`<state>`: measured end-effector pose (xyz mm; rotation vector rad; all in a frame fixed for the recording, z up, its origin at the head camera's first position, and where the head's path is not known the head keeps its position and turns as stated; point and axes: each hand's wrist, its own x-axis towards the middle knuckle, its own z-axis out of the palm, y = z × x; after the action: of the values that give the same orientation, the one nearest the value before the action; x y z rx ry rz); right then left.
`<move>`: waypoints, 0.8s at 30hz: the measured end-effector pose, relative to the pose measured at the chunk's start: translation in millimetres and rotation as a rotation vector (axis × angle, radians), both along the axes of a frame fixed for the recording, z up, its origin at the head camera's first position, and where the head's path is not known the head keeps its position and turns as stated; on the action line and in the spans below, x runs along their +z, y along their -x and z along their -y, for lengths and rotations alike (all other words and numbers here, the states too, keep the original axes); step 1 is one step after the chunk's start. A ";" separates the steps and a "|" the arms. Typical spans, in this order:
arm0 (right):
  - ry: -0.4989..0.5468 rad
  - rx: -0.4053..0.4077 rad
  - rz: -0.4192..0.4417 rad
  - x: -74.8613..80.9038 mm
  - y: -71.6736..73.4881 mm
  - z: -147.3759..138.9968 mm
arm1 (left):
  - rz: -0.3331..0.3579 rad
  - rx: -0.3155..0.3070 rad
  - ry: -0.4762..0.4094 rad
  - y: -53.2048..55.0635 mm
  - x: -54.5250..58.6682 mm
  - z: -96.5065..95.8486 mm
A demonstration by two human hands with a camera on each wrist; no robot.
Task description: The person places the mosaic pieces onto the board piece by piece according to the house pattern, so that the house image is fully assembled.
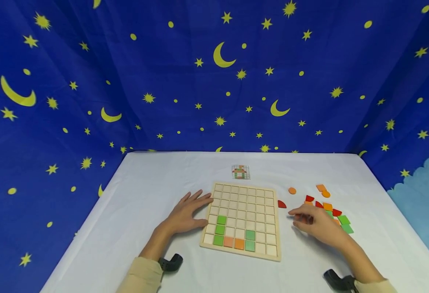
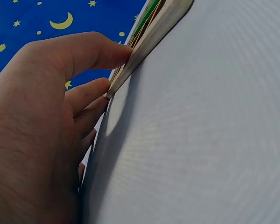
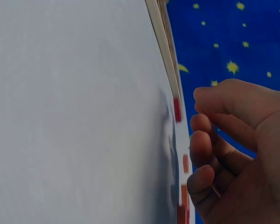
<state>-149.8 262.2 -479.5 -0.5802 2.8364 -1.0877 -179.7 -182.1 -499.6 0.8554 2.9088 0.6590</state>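
Observation:
A wooden grid board (image 1: 241, 212) lies flat on the white table, seen mostly from its edge in the wrist views. My left hand (image 1: 185, 213) has its fingers spread and touches the board's left edge with thumb and fingertips. Near the board's front sit bright green squares (image 1: 219, 229), an orange square (image 1: 239, 244), a salmon square (image 1: 228, 242) and darker green squares (image 1: 250, 235). To the right of the board, my right hand (image 1: 318, 226) hovers with loosely bent fingers; nothing shows between them in the right wrist view (image 3: 233, 144). A red quarter-round piece (image 1: 282, 204) lies between board and hand.
Several loose red, orange and green pieces (image 1: 344, 220) lie around and beyond the right hand, partly hidden by it. An orange disc (image 1: 292, 190) lies apart from them. Behind the board is a small pattern card (image 1: 240, 172). A blue starry curtain (image 1: 185, 81) encloses the table.

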 end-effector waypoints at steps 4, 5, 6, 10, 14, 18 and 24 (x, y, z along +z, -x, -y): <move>-0.012 -0.045 -0.009 2.9 0.1 -8.3 | -0.002 0.008 0.003 0.4 0.5 -0.2; -0.009 -0.052 -0.009 3.5 0.0 -10.3 | -0.003 0.006 -0.003 0.3 0.8 -0.3; -0.008 -0.056 -0.013 3.9 -0.1 -12.2 | -0.004 0.004 -0.008 0.1 1.2 -0.5; -0.001 -0.063 -0.050 3.6 0.0 -20.1 | 0.000 -0.005 -0.027 -1.1 2.5 -1.0; -0.029 -0.078 -0.092 1.4 1.7 -28.4 | 0.000 -0.004 -0.016 -1.5 2.1 -0.6; -0.042 -0.102 -0.104 -0.4 3.6 -35.6 | 0.001 0.002 -0.009 -1.3 2.1 -0.3; -0.051 -0.147 -0.124 2.0 5.8 -44.7 | 0.002 -0.003 -0.021 -1.3 2.3 -0.5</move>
<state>-155.6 306.9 -477.6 -0.4560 3.0466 -1.0307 -178.4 -181.6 -497.3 0.8598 2.9033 0.6904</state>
